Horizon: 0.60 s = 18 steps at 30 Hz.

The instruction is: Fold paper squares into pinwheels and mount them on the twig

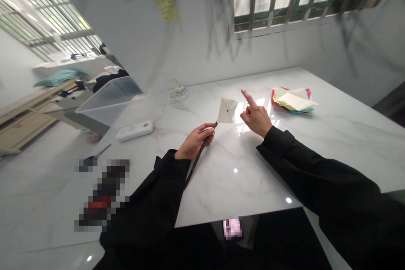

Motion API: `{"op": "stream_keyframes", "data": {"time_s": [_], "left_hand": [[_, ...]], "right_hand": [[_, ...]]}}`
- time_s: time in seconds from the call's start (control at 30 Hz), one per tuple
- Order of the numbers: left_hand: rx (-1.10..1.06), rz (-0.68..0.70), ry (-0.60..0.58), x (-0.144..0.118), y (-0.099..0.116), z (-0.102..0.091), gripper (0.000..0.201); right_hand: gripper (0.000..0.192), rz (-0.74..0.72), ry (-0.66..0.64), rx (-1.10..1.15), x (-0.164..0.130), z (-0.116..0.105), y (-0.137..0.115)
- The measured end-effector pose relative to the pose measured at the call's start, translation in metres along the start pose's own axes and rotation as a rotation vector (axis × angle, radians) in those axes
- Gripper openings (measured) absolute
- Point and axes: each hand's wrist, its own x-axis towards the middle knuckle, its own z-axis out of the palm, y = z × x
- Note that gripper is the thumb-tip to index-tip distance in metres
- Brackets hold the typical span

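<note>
Pinching thin dark stick (pixel 198 156) in my left hand (pixel 195 140), frame centre, lifting its folded white paper (pixel 227 110) off table (pixel 240 168) | right hand (pixel 257 117) beside paper, index finger extended, others curled, holding nothing

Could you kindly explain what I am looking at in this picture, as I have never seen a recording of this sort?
There is no machine here: the single picture comes from a camera worn on a person's head, looking forward and down at their own two arms in black sleeves. The left hand grips a thin dark stick with a folded white paper piece fixed at its tip. The right hand holds nothing; its index finger is raised beside the paper. Both are above a glossy white marble-patterned table. On it lie a stack of coloured paper sheets, a white oblong device and a clear plastic box. A barred window is in the wall behind.
</note>
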Motion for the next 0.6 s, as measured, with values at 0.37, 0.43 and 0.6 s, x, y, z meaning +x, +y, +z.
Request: {"op": "stream_keyframes", "data": {"time_s": [0.37, 0.43, 0.6], "left_hand": [[0.016, -0.015, -0.013, -0.001, 0.001, -0.002, 0.040], [0.009, -0.025, -0.009, 0.000, 0.000, -0.002, 0.041], [-0.150, -0.022, 0.001, -0.003, 0.006, 0.001, 0.040]], "right_hand": [[0.029, 0.160, -0.419, -0.320, 0.008, 0.005, 0.019], [0.029, 0.149, -0.407, -0.301, 0.008, 0.006, 0.018], [0.025, 0.095, -0.426, -0.170, 0.006, 0.009, 0.014]]}}
